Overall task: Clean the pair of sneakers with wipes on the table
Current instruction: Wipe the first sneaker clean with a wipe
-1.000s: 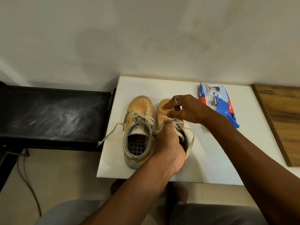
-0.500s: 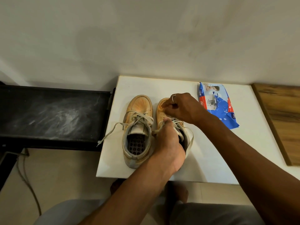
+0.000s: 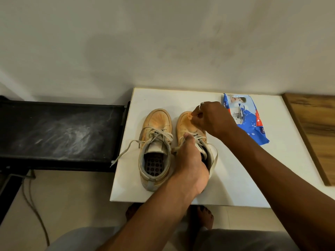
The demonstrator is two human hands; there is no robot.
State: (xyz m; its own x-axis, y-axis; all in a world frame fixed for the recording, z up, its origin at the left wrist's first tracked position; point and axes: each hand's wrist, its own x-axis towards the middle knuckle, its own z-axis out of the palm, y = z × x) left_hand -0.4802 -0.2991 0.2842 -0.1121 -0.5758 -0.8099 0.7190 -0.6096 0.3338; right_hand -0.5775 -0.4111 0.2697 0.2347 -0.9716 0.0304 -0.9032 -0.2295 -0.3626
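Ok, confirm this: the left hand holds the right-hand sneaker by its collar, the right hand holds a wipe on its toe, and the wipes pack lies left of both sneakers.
No: in the head view the wipes pack lies right of both sneakers. The rest stands: left hand holds the right-hand sneaker by its collar, right hand holds a wipe on its toe.

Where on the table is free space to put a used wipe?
Bare table between right sneaker, wipes pack and near edge, crossed by the right forearm; also a strip behind the toes. Crowded at that sneaker: left hand and right hand are on it.
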